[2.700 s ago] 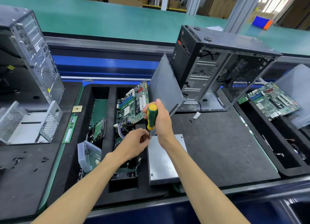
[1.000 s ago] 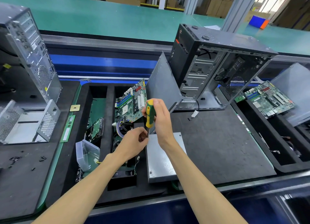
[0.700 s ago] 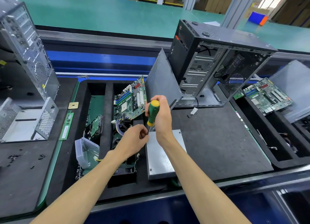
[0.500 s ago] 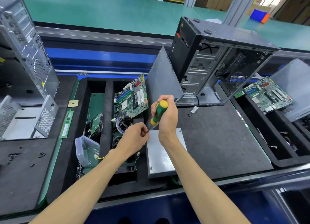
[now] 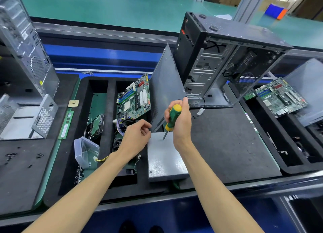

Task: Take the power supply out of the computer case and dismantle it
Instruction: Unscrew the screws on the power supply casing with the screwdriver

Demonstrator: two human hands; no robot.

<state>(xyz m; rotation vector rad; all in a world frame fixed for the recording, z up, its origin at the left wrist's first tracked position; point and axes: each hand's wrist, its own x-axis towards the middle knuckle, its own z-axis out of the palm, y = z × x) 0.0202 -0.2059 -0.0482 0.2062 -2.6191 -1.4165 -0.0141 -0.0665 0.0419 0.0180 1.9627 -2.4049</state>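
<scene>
My right hand (image 5: 180, 121) is wrapped around a green-and-yellow screwdriver (image 5: 172, 117), its tip hanging just above the far end of the power supply (image 5: 164, 160) — a plain grey metal box lying flat on the black foam mat (image 5: 227, 145) in front of me, already out of the open computer case (image 5: 225, 58) standing behind it. My left hand (image 5: 138, 138) hovers at the box's far left corner, fingers loosely curled; whether they pinch a screw I cannot tell. I judge this the dismantling step — removing cover screws. One screw (image 5: 150, 172) shows at the near left corner; next, the tip must seat squarely in it.
</scene>
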